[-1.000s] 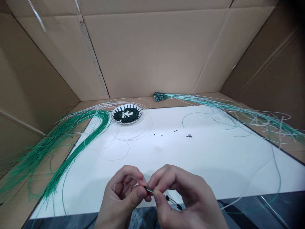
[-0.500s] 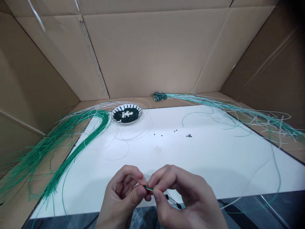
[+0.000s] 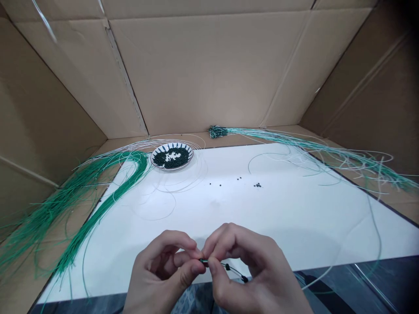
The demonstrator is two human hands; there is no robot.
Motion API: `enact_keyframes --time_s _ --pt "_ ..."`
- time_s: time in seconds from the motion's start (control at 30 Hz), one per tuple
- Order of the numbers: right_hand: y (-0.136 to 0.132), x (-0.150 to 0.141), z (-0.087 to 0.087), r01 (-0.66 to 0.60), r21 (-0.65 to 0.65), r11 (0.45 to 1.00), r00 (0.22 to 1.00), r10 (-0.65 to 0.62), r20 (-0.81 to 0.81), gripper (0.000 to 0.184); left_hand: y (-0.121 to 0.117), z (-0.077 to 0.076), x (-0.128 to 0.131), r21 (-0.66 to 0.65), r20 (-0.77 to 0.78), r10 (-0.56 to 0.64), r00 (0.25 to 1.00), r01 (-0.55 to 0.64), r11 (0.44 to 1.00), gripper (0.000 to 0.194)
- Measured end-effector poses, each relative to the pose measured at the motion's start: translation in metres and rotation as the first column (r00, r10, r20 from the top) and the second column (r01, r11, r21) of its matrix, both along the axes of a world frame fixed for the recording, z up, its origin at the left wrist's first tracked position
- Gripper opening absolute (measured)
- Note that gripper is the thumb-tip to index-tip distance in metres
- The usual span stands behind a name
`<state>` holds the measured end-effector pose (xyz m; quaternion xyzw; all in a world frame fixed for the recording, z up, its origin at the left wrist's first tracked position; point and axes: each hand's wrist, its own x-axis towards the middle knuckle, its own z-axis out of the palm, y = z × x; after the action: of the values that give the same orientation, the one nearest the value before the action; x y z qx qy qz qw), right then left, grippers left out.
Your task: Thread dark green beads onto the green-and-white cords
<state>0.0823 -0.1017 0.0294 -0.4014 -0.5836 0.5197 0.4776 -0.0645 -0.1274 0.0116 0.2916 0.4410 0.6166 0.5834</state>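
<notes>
My left hand (image 3: pixel 166 270) and my right hand (image 3: pixel 252 270) meet low in the middle of the view, fingertips almost touching. Between them runs a short stretch of thin green and white cord (image 3: pixel 204 261), pinched by thumb and forefinger on both sides. From beneath my right hand the cord continues, carrying small dark beads or knots (image 3: pixel 244 279). Whether a loose bead sits between the left fingertips is too small to make out. Trailing cord ends (image 3: pixel 317 279) leave the right side of my right hand.
A patterned plate (image 3: pixel 172 156) of small dark beads stands at the back of the white board (image 3: pixel 209 209). Several loose beads (image 3: pixel 257 185) lie on it. Green cords (image 3: pixel 108 200) spread at left; a knotted cord bundle (image 3: pixel 278 136) stretches along the back right. Cardboard walls (image 3: pixel 209 69) surround it.
My left hand has shifted slightly left and down, its fingertips now closer to the right ones. The green cord between the fingers shows less. The whole view has moved a little.
</notes>
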Motion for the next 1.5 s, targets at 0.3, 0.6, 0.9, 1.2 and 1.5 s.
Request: enact_keyframes --time_s 0.3,0.6,0.9,1.2,1.5 --pt "0.006 0.007 0.0 -0.096 -0.122 0.988 0.994 0.087 -0.07 0.012 0.002 -0.003 0.002 0.033 -0.123 0.07 0.99 -0.067 0.997 0.012" --pt "0.005 0.005 -0.005 0.023 -0.104 0.994 0.992 -0.035 -0.121 0.009 0.005 -0.001 0.008 0.049 -0.176 0.227 0.958 -0.222 0.974 0.018" --pt "0.004 0.002 -0.004 0.005 -0.12 0.993 0.992 -0.02 -0.123 0.011 0.008 0.011 0.026 -0.06 -0.017 0.329 0.944 -0.33 0.942 0.035" --pt "-0.002 0.003 0.003 0.023 -0.112 0.993 0.999 -0.028 -0.041 0.013 0.004 0.017 0.031 0.037 0.012 0.492 0.871 -0.492 0.87 0.041" --pt "-0.004 -0.006 -0.001 0.038 -0.087 0.996 0.995 -0.046 -0.091 0.009 0.001 0.016 0.028 0.044 0.045 0.47 0.882 -0.472 0.881 0.046"
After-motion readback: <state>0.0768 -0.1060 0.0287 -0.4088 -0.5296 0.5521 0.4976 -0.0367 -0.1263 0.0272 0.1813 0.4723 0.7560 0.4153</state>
